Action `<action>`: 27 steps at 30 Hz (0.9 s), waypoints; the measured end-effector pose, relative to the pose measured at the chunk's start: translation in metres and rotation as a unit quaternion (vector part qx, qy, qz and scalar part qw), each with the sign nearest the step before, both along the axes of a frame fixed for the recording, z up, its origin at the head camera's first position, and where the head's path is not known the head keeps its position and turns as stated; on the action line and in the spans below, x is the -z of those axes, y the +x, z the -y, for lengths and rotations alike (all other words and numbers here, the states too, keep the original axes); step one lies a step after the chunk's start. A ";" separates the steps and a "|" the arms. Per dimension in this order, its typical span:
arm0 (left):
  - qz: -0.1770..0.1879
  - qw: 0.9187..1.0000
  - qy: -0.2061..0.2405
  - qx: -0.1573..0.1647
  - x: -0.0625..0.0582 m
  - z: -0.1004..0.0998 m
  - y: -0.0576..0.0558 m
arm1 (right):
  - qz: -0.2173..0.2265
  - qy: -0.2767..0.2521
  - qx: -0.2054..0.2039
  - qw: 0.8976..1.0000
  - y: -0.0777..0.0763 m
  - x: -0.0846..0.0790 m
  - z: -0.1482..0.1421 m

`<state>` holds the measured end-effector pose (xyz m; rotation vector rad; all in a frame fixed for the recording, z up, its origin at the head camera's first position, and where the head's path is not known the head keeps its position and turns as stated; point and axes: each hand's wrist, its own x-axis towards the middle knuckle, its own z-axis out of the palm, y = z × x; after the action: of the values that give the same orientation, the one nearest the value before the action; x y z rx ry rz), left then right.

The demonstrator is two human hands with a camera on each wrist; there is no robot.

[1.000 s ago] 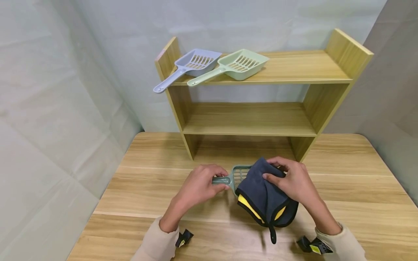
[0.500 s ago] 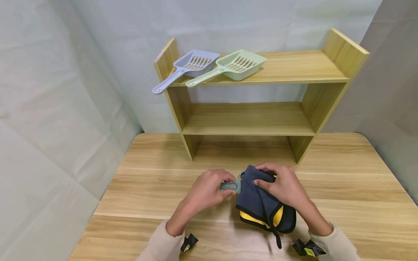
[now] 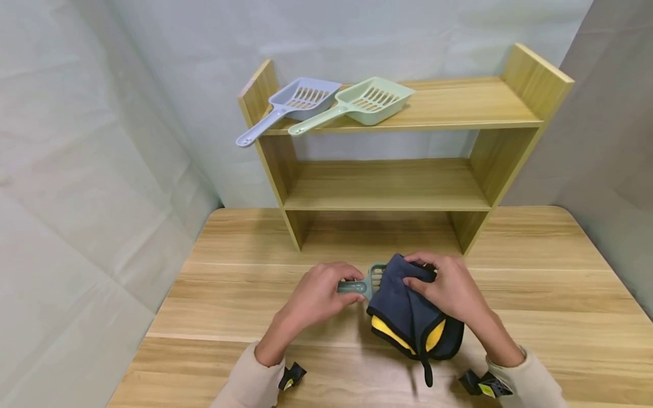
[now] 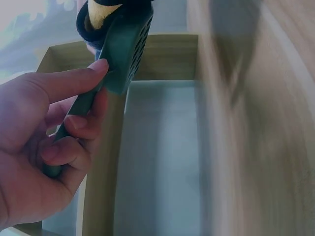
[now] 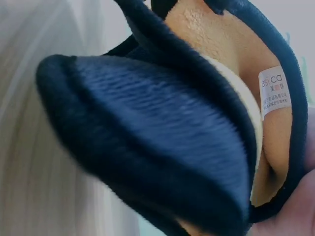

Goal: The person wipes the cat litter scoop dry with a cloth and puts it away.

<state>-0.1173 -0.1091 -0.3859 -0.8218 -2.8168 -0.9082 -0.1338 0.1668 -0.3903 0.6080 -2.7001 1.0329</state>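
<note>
My left hand grips the handle of a dark green slotted litter scoop above the table, fingers curled round it in the left wrist view. A folded cloth, dark grey-blue with a yellow inner side and black edging, covers most of the scoop's basket. At its upper right, my right hand pinches the cloth between thumb and fingers. The right wrist view shows the cloth's folds close up, with a white label on the yellow side. The basket's far end is hidden under the cloth.
A wooden shelf unit stands at the back of the wooden table. On its top board lie a lavender scoop and a pale green scoop, handles jutting over the front edge. Pale sheets hang around the table.
Both hands first shifted together to the right and left, bringing the cloth over the basket's handle end. Since then they have parted slightly, and some slots show again beside the cloth.
</note>
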 end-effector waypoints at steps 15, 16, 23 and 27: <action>-0.020 1.000 0.015 -0.004 -0.004 0.014 -0.006 | 0.004 -0.013 0.013 1.000 -0.002 -0.007 -0.011; -0.020 1.000 0.016 -0.003 -0.004 0.014 -0.005 | 0.004 -0.013 0.011 1.000 -0.002 -0.007 -0.010; -0.022 1.000 0.008 0.003 -0.003 0.009 -0.003 | -0.002 -0.011 -0.001 1.000 0.000 -0.001 -0.002; -0.019 1.000 -0.001 0.007 -0.002 0.005 -0.002 | 0.006 -0.009 -0.008 1.000 0.003 0.004 0.006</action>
<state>-0.1192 -0.1140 -0.3842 -0.8492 -2.7835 -0.8833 -0.1311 0.1608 -0.3942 0.6227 -2.6977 1.0677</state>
